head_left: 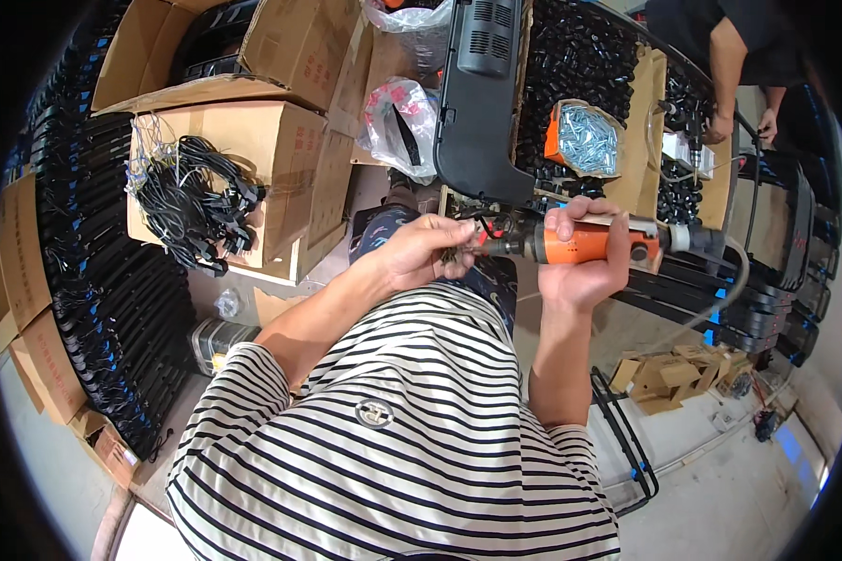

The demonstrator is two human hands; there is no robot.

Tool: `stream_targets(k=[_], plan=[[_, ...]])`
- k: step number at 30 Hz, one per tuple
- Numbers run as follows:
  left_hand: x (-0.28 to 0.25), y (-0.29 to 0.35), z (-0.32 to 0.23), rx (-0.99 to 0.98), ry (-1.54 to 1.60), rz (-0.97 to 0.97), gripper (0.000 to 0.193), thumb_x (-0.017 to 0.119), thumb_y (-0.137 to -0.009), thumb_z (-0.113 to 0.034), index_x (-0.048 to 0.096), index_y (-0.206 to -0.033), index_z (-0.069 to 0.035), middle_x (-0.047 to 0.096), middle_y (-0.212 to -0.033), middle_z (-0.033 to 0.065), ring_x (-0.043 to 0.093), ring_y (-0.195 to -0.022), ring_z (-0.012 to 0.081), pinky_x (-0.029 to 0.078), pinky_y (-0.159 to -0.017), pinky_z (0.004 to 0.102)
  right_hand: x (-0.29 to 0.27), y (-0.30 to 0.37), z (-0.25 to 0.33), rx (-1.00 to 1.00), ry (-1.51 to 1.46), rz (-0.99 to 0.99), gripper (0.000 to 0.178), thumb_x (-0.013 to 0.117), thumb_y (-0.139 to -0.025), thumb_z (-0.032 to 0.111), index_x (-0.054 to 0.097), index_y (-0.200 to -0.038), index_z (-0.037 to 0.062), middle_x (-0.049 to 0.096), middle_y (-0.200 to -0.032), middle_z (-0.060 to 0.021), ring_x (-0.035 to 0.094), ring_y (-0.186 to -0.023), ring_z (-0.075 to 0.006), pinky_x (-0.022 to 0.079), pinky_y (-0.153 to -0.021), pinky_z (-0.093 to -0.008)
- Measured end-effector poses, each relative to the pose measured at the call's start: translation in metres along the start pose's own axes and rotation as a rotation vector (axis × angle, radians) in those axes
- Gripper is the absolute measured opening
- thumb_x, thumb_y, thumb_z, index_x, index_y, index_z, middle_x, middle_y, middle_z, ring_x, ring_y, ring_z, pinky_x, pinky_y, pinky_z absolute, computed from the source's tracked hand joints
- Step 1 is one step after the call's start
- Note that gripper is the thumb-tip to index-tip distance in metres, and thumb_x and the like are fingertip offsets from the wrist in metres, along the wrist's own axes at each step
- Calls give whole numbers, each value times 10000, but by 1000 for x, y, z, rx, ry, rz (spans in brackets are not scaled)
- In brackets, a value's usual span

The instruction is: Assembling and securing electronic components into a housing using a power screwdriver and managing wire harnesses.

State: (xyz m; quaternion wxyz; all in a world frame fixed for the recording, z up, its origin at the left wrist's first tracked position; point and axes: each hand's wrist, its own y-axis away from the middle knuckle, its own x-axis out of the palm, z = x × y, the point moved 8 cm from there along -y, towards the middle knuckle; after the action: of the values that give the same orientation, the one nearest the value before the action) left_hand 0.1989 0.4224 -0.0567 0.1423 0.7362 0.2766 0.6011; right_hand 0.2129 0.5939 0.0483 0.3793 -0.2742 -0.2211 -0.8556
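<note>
My right hand [582,277] is wrapped round the orange body of an air screwdriver [571,245], held level in front of my chest with its nose pointing left. At that nose, my left hand [419,254] has thumb and fingers pinched together. A small black and red piece [486,234] shows beside the fingertips; what exactly they grip is hidden. A clear air hose [741,280] curves down from the tool's back end. Just beyond my hands lies a long black plastic panel [477,140] with a vented block.
An orange box of screws [585,140] sits among many small black parts [580,65]. Bundled black cables [196,192] hang over a cardboard box [281,159] at left. Stacked black frames [94,271] line the far left. At upper right, a co-worker's hand [720,128] is by another driver.
</note>
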Motion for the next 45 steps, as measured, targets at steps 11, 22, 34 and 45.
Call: stream_targets(k=[11, 22, 34, 45], plan=[[-63, -10, -8, 22, 86, -168, 164, 639, -924, -180, 666, -929, -19, 623, -795, 34, 561, -681, 114, 438, -574, 233, 10, -10, 4, -136, 59, 99, 309, 505, -952, 328, 566, -947, 25, 600, -862, -142, 511, -632, -191, 423, -666, -374], [-88, -2, -28, 181, 43, -330, 95, 647, -906, -99, 668, -959, -22, 632, -815, 30, 571, -718, 102, 453, -623, 214, 21, -9, -50, -382, 493, 272, 170, 591, -888, 83, 517, -1008, -12, 621, -889, -202, 577, -687, -198, 512, -669, -339], [-102, -5, -32, 252, 88, -333, 131, 646, -916, -121, 672, -989, -16, 633, -836, 26, 567, -732, 97, 458, -639, 213, 24, -10, -75, -383, 619, 395, 135, 599, -870, 30, 509, -961, -11, 610, -838, -164, 569, -684, -179, 509, -659, -324], [-84, -14, -28, 254, 135, -194, 145, 643, -924, -140, 671, -1000, -19, 653, -871, 25, 589, -753, 97, 480, -661, 220, 20, -13, -83, -415, 627, 439, 136, 600, -878, 27, 507, -972, -5, 617, -847, -166, 563, -674, -174, 503, -619, -293]])
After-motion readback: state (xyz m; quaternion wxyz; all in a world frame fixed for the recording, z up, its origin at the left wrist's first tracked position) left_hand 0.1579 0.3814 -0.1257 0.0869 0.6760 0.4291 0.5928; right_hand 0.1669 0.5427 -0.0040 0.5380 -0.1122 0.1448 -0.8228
